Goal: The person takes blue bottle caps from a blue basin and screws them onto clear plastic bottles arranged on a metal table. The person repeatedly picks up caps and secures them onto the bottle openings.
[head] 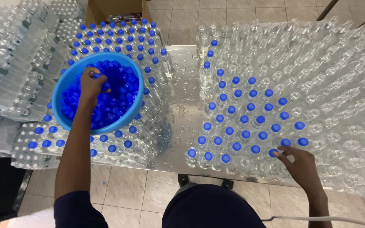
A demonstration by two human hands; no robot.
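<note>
My left hand [91, 84] reaches into a light blue bowl [62, 82] full of loose blue bottle caps [119, 90], its fingers closed around some caps. The bowl rests on top of capped clear plastic bottles [144, 50] at the left. My right hand [298, 162] is at the front of a crowd of clear bottles on a wet metal table [180, 109], its fingertips pressing a blue cap [273, 152] onto a bottle. Around it stand several blue-capped bottles [241, 120]; further right the bottles [339, 84] are uncapped.
Shrink-wrapped packs of bottles [9, 63] are stacked at the far left. A cardboard box [115, 8] sits behind the capped bottles. Tiled floor [127, 190] lies below the table's near edge. A white cord [317, 218] crosses the lower right.
</note>
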